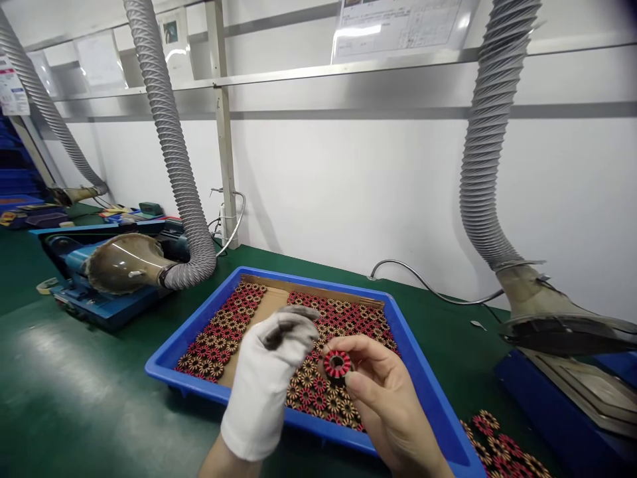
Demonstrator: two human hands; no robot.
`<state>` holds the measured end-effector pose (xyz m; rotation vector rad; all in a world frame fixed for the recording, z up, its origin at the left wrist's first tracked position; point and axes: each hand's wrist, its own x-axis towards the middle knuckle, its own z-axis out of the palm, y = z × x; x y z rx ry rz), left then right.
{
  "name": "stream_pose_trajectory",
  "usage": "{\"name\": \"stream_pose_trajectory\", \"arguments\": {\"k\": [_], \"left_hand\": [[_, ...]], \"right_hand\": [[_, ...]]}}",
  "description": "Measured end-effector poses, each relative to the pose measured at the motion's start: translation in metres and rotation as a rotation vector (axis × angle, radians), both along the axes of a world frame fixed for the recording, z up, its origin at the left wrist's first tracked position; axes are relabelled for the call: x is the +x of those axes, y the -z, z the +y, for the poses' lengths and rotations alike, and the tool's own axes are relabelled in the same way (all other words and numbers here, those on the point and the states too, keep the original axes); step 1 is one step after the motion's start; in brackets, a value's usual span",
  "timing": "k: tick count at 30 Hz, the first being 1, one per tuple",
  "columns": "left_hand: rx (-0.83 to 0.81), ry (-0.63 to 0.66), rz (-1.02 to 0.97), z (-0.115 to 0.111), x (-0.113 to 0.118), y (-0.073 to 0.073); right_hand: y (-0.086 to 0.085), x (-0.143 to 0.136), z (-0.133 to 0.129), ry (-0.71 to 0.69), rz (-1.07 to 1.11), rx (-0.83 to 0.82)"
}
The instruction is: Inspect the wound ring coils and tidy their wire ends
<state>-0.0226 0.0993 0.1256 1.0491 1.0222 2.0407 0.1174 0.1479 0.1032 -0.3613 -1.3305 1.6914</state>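
Note:
Between the thumb and fingers of my bare right hand (381,388) is a small ring-shaped motor core (337,365), with red teeth around a centre hole. Its face is turned toward me. My left hand (273,372) wears a white glove with dark, soiled fingertips. Those fingers are loosely bent beside the core, apart from it, and nothing shows in them. Both hands are over a blue tray (186,385) lined with cardboard. Many similar cores, red and tan, lie in the tray in two groups, with a bare cardboard strip (269,305) between them.
More loose cores (497,445) lie on the green table (99,398) right of the tray. A blue machine (104,305) with a hose funnel (129,262) stands left. Another funnel (562,318) hangs over a blue machine (562,405) at right. A metal conduit (423,279) runs behind.

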Motion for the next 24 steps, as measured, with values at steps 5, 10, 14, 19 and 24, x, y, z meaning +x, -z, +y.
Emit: {"name": "stream_pose_trajectory", "arguments": {"k": [5,10,14,19,24], "left_hand": [[-0.037,0.134,0.122,-0.006,-0.008,-0.004],[-0.065,0.162,0.11,-0.006,0.002,-0.01],[0.029,-0.044,0.041,-0.003,-0.003,-0.005],[0.051,-0.139,0.141,-0.01,-0.013,-0.005],[0.021,0.034,0.547,-0.014,-0.001,-0.009]], "right_hand": [[-0.001,-0.004,-0.003,0.074,0.019,0.02],[0.002,-0.009,-0.007,0.188,0.01,0.139],[0.0,-0.004,-0.005,0.161,-0.072,0.207],[-0.008,-0.002,-0.004,-0.03,0.152,-0.159],[-0.009,-0.003,-0.005,-0.129,0.307,-0.519]]}}
